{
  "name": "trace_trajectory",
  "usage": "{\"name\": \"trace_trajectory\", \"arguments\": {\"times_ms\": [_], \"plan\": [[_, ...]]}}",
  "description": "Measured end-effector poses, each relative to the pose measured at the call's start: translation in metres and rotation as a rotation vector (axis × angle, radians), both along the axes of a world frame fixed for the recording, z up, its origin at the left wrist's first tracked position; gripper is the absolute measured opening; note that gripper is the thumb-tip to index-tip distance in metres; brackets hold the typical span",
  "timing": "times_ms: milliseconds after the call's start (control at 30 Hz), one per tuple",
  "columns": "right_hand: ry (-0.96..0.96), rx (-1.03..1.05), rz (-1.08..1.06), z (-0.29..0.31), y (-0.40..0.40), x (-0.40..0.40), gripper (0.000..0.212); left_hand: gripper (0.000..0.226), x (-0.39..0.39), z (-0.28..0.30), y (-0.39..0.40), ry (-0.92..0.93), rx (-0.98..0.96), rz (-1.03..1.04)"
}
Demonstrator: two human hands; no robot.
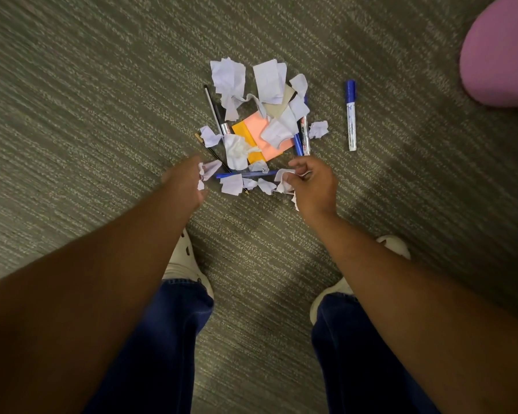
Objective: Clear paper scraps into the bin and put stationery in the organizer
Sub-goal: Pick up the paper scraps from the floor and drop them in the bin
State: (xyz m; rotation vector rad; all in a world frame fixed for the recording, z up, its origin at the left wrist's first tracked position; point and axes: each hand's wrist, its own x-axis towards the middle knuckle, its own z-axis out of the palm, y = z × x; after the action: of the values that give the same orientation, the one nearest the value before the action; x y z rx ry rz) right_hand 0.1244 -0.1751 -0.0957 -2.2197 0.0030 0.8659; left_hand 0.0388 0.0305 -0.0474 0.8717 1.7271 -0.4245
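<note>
Two hands, left hand and right hand, each clutch paper scraps

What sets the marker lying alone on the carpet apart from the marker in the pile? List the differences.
The lone marker lies clear on the carpet, fully visible; the pile marker is partly covered by paper scraps.
The lone marker touches nothing else; the pile marker lies against a blue pen.
The lone marker's blue cap shows; the pile marker's far end is hidden.
Both have white barrels with print and lie roughly parallel.
</note>
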Motion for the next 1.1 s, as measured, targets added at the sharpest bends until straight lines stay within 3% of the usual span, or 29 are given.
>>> {"name": "trace_trajectory", "arguments": {"times_ms": [100,200,333,400,500,633,733,867,1000,1100], "plan": [[0.168,0.106,-0.264,0.021,0.000,0.007,0.016,0.032,-0.007,0.009,-0.007,-0.072,0.031,0.076],[0.448,0.305,-0.559,0.056,-0.007,0.021,0.012,0.013,0.011,0.042,-0.023,-0.195,-0.065,0.350],[0.666,0.576,-0.809,0.114,-0.024,0.053,0.013,0.023,0.058,0.085,-0.053,-0.299,-0.144,0.420],[0.635,0.681,-0.859,0.149,-0.037,0.073,0.014,0.031,0.092,0.108,-0.075,-0.415,-0.206,0.428],[0.411,0.714,-0.804,0.206,-0.063,0.105,0.015,0.049,0.154,0.148,-0.118,-0.573,-0.289,0.376],[-0.018,0.579,-0.862,0.272,-0.106,0.157,0.015,0.048,0.239,0.209,-0.185,-0.561,-0.342,0.250],[-0.172,0.532,-0.923,0.301,-0.141,0.205,0.012,0.051,0.293,0.246,-0.231,-0.595,-0.383,0.150],[-0.191,0.409,-0.944,0.307,-0.172,0.272,0.013,0.031,0.352,0.276,-0.268,-0.624,-0.473,0.096],[-0.038,0.358,-0.898,0.297,-0.189,0.316,0.026,0.064,0.385,0.273,-0.277,-0.596,-0.528,0.119],[-0.028,0.308,-0.856,0.292,-0.197,0.324,0.036,0.064,0.384,0.268,-0.272,-0.614,-0.586,0.134]]}}
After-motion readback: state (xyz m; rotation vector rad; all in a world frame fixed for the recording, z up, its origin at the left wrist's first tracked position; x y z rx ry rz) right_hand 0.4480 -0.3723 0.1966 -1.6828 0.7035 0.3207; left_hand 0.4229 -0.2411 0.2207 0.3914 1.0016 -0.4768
